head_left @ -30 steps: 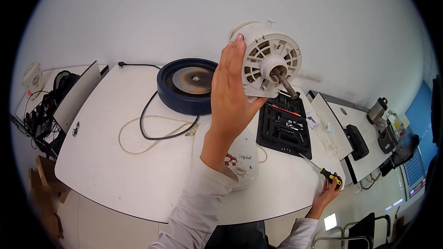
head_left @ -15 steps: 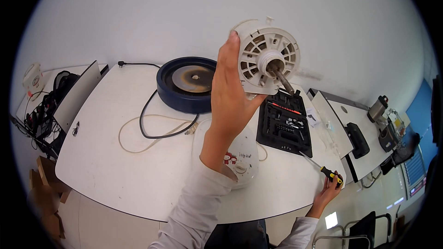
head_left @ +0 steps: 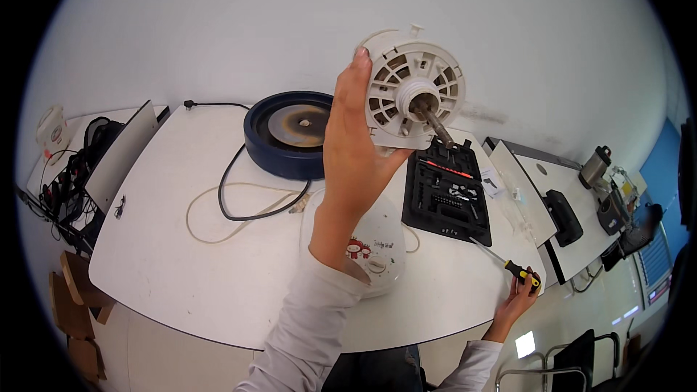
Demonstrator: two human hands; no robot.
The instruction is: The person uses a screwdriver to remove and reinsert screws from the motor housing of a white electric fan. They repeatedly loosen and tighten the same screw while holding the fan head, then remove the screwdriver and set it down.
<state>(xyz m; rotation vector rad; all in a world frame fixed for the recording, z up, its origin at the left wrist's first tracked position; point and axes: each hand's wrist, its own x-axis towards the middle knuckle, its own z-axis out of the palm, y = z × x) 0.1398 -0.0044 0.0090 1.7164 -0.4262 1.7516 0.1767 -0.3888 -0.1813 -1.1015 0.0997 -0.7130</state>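
Note:
Raised in front of me, a white fan motor in a slotted round plastic housing rests in the grip of my left hand. My thumb is below it and my fingers lie along its left side. A metal shaft juts from its threaded collar, down to the right. At the table's right edge my right hand grips a screwdriver by its yellow and black handle, its blade toward the tool case. Below my left forearm sits a white base with a dial and a printed cartoon, partly hidden by the arm.
A dark blue round base with a worn metal disc stands at the back of the white table. Its black cord and a pale cord loop nearby. Side desks stand left and right; a chair is at lower right.
The fan motor and my left hand have shifted slightly left. My right hand and the screwdriver have hardly moved.

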